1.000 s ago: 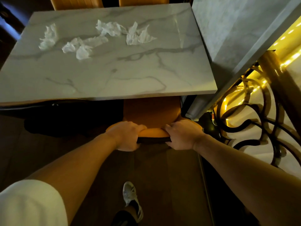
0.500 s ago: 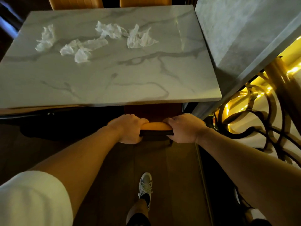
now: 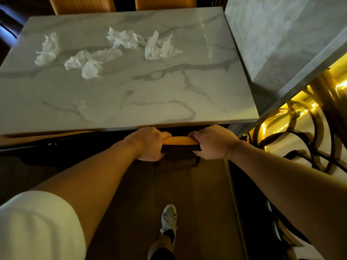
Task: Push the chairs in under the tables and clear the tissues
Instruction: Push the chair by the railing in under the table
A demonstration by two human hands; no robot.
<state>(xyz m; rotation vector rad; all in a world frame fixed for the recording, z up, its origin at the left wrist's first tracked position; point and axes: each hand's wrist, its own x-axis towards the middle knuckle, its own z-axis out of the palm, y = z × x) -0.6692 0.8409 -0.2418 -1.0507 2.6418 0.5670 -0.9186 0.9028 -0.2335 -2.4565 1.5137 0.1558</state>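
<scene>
An orange chair (image 3: 179, 140) stands at the near edge of the marble table (image 3: 131, 102); only the top of its backrest shows, the seat is hidden under the tabletop. My left hand (image 3: 150, 145) grips the backrest's left end and my right hand (image 3: 212, 142) grips its right end. Several crumpled white tissues lie on the far half of the table: one at the left (image 3: 47, 49), a cluster in the middle (image 3: 92, 61), and others further right (image 3: 161, 46).
Two more orange chair backs (image 3: 82, 4) show beyond the table's far edge. A second marble surface (image 3: 281, 38) rises close on the right, above a gold scrolled railing (image 3: 293, 128). A dark bench or seat (image 3: 47, 147) lies under the table's left. My shoe (image 3: 169, 220) is on the wooden floor.
Both hands have pushed the chair forward; its seat, visible a second ago, is now under the tabletop and the backrest sits close to the table edge. I have stepped forward.
</scene>
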